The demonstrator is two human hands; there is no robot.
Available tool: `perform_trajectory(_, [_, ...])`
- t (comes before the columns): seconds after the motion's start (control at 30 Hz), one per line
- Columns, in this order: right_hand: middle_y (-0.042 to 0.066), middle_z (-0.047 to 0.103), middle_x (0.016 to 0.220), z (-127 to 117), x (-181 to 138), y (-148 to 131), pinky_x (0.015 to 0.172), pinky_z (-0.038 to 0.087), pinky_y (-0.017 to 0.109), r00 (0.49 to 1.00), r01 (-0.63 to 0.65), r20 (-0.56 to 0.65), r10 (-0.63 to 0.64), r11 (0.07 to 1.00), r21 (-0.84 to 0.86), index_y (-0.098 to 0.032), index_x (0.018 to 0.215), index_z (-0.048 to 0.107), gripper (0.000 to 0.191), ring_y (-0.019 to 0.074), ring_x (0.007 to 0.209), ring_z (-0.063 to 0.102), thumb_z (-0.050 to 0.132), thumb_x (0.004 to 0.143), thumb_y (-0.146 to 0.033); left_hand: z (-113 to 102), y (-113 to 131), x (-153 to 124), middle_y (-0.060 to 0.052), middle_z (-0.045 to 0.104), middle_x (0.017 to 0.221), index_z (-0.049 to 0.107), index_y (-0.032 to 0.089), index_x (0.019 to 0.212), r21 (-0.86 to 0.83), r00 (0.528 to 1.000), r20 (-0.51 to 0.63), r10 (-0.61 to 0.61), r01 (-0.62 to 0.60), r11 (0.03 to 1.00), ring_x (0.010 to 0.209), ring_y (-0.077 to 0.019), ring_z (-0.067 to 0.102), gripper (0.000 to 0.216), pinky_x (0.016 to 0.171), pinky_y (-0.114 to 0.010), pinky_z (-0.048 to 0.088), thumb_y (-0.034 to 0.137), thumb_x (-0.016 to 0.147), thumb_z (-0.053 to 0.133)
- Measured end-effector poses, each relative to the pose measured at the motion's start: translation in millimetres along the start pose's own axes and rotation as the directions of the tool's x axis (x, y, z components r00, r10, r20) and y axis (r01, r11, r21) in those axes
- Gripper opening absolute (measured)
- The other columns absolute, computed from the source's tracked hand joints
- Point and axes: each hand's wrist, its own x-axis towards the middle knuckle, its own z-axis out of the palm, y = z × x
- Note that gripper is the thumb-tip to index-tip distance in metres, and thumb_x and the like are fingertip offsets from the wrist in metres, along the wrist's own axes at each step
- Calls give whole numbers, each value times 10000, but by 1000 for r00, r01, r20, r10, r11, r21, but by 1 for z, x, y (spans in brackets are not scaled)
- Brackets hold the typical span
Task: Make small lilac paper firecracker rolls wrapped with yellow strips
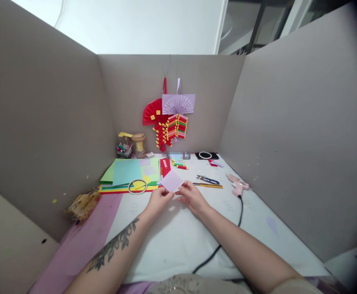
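Both of my hands hold a small lilac paper square [171, 181] above the white table top [172, 237]. My left hand [159, 200] pinches its lower left edge with closed fingers. My right hand [191, 197] pinches its lower right edge. The square is tilted like a diamond. A stack of coloured paper sheets [129, 174] lies just beyond my left hand, with a ring of tape [137, 186] on it.
Scissors [207, 179] and a pencil [210, 185] lie to the right, next to a pink glue gun [237, 185] whose black cord [224, 241] runs toward me. Paper fan decorations [169, 118] hang on the cardboard back wall. Jars [132, 146] stand at back left. Cardboard walls enclose three sides.
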Motion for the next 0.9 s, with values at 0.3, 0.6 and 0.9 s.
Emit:
perform_trajectory(0.3, [-25, 581, 690, -12, 8, -8, 663, 442, 282, 994, 48, -97, -41, 996, 76, -204, 707, 472, 241, 142, 678, 575, 673, 580, -246, -63, 1, 12, -78, 625, 947, 668, 201, 871, 661, 983, 23, 184, -153, 735, 893, -210, 563, 190, 771, -290, 409, 223, 758, 516])
perform_trajectory(0.6, [-52, 493, 582, -17, 11, 3, 480, 269, 221, 998, 43, -38, -51, 983, -176, -184, 797, 567, 229, 91, 502, 410, 631, 580, -216, -112, -22, 21, -137, 616, 948, 657, 170, 811, 917, 994, -4, -113, 49, 396, 899, -274, 573, 159, 717, -315, 428, 200, 684, 566])
perform_trajectory(0.9, [-48, 511, 596, -10, 6, 10, 489, 304, 221, 995, 74, 91, -45, 939, -337, -190, 813, 544, 211, 97, 510, 435, 626, 634, -265, -109, -33, 25, -169, 612, 979, 654, 155, 837, 903, 991, 3, -134, 55, 426, 922, -286, 565, 205, 747, -348, 428, 131, 717, 490])
